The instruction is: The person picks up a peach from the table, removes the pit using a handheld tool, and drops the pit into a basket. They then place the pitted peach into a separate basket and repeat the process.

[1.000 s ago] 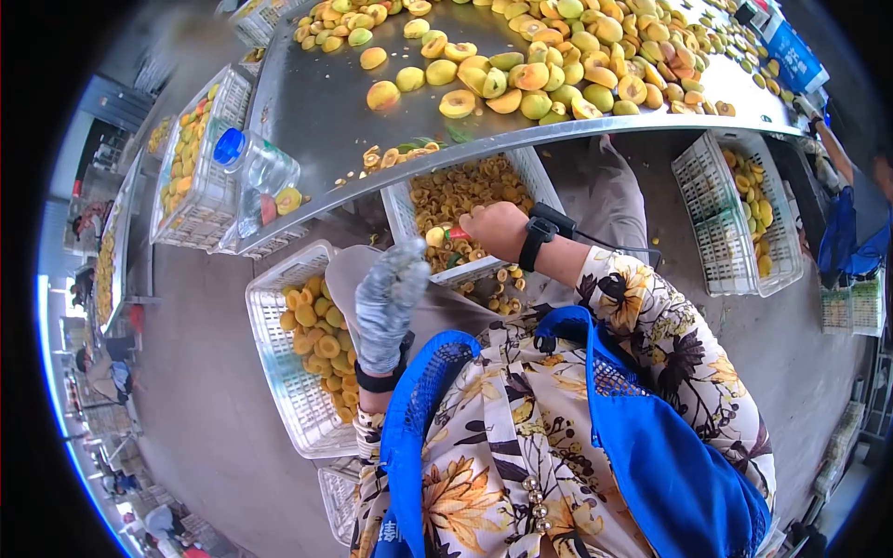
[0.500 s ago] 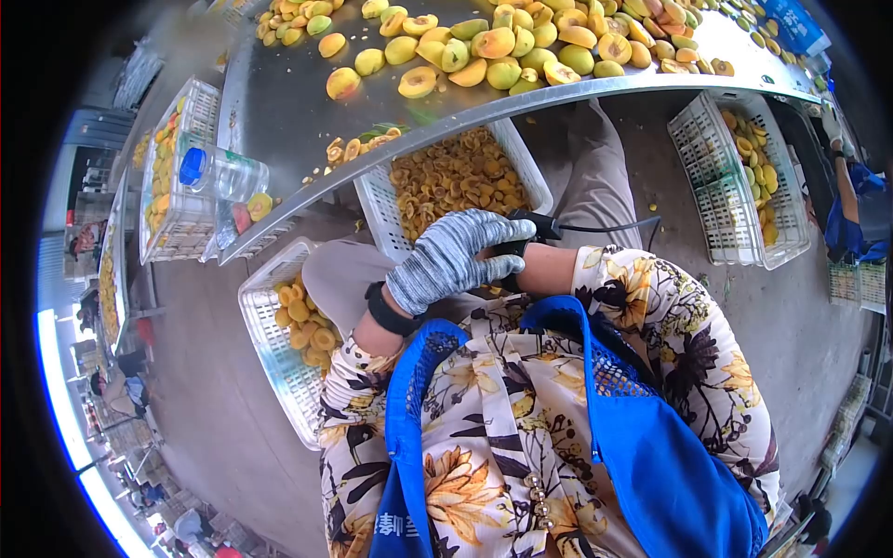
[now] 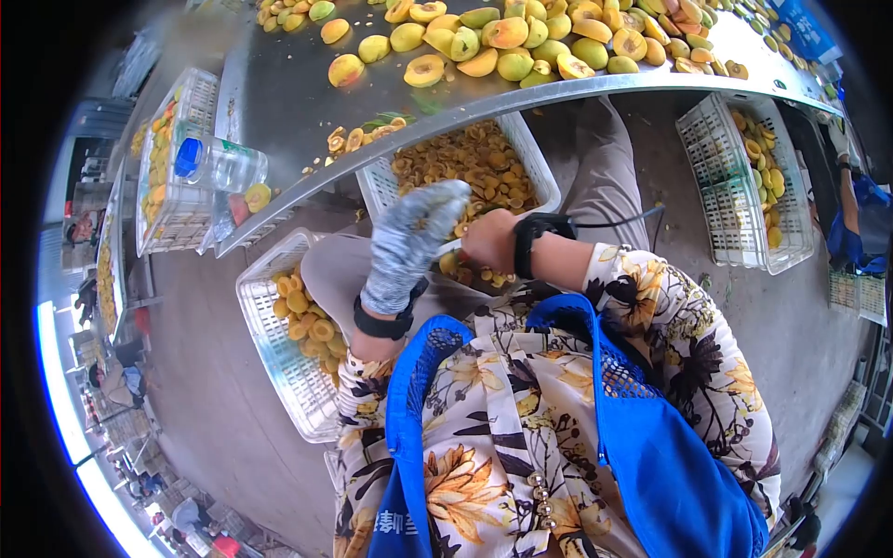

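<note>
My left hand (image 3: 416, 231), in a grey knitted glove, is raised over the near side of a white crate (image 3: 539, 177) of small cut fruit pieces. Motion smears its fingers. Just to its right is my bare right hand (image 3: 490, 240), its fingers curled closed; I cannot tell what is in them. A black strap with a cable (image 3: 544, 225) circles the right wrist, and another black band (image 3: 383, 324) sits on the left. Beyond both hands, halved and whole yellow stone fruit (image 3: 512, 63) lies on the metal table (image 3: 298, 84).
A white crate of fruit halves (image 3: 279, 372) stands by my left leg, another (image 3: 721, 195) at the right. At the table's left end are a clear bottle with blue cap (image 3: 228, 167) and a stacked crate (image 3: 191, 112). A person in blue (image 3: 865, 209) is at far right.
My gloved left hand has come off my right wrist and moved left and up. My right hand, covered before, now shows, curled, over the crate's near side.
</note>
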